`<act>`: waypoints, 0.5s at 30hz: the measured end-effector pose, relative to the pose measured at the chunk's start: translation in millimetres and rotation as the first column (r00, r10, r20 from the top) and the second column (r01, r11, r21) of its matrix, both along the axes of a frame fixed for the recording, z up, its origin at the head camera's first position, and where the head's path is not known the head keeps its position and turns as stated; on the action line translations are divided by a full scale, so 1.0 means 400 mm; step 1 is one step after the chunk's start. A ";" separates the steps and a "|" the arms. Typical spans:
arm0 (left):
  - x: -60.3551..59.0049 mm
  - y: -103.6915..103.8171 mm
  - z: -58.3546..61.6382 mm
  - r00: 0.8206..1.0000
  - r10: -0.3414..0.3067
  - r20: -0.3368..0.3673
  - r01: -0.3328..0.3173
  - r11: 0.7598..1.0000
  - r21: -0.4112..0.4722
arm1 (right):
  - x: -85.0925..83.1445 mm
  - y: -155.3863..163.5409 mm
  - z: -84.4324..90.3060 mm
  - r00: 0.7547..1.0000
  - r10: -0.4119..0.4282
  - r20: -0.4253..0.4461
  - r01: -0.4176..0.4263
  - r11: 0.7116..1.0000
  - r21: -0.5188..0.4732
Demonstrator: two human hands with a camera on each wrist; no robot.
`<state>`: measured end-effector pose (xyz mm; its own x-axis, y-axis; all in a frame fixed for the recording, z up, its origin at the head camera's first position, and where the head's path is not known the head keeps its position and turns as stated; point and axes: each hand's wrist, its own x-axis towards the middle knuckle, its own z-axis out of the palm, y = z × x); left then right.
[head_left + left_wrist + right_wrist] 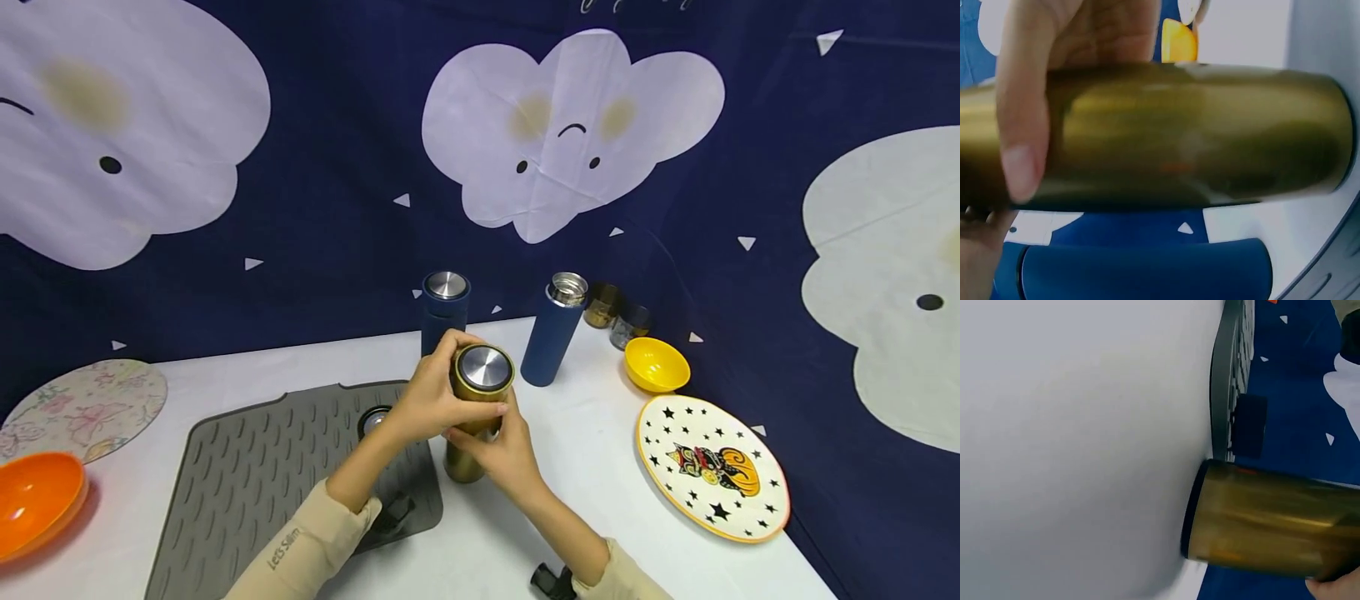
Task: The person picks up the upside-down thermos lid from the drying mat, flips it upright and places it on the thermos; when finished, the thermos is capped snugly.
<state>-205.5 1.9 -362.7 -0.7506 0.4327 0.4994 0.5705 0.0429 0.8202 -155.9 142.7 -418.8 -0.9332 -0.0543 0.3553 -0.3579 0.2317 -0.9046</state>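
Note:
A gold thermos bottle (pixel 465 467) with a steel-topped lid (pixel 484 367) stands nearly upright in front of me. My left hand (pixel 431 400) grips its upper part, the thumb across the front and fingers round the back. Just below, my right hand (pixel 504 446) holds the bottle from the right side. In the left wrist view, the left thumb lies across the gold thermos bottle (pixel 1197 137). The right wrist view shows the base of the gold thermos bottle (pixel 1254 519) at the white table; whether it touches is hard to tell.
Behind stand a lidded blue thermos (pixel 444 321) and a lidless blue thermos (pixel 551 342). A round black-rimmed lid (pixel 372 419) lies on the grey mat (pixel 255 467). Right: dark cups (pixel 602 306), a yellow bowl (pixel 657 365), a patterned plate (pixel 712 467). Left: an orange bowl (pixel 37 504), a floral placemat (pixel 97 404).

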 end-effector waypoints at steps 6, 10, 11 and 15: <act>0.013 0.026 -0.010 0.987 0.160 -0.008 -0.159 0.987 0.037 | 0.003 -0.007 -0.003 0.999 -0.037 -0.013 0.037 0.999 0.011; 0.009 0.018 -0.009 0.994 0.112 0.004 -0.112 0.994 0.007 | 0.004 -0.007 0.001 1.000 -0.030 -0.001 0.030 1.000 0.009; 0.005 0.012 -0.007 0.997 0.070 0.016 -0.070 0.998 -0.002 | 0.004 -0.006 0.002 1.000 -0.027 -0.002 0.027 1.000 0.014; -0.027 -0.012 0.001 0.974 -0.196 0.114 0.195 0.981 0.013 | 0.001 0.000 0.002 1.000 -0.021 0.003 0.021 0.999 0.031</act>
<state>-216.2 -2.9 -362.3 -0.7036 0.5760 0.4162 0.4704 -0.0614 0.8803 -155.7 142.7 -417.8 -0.9354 -0.0458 0.3506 -0.3497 0.2673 -0.8979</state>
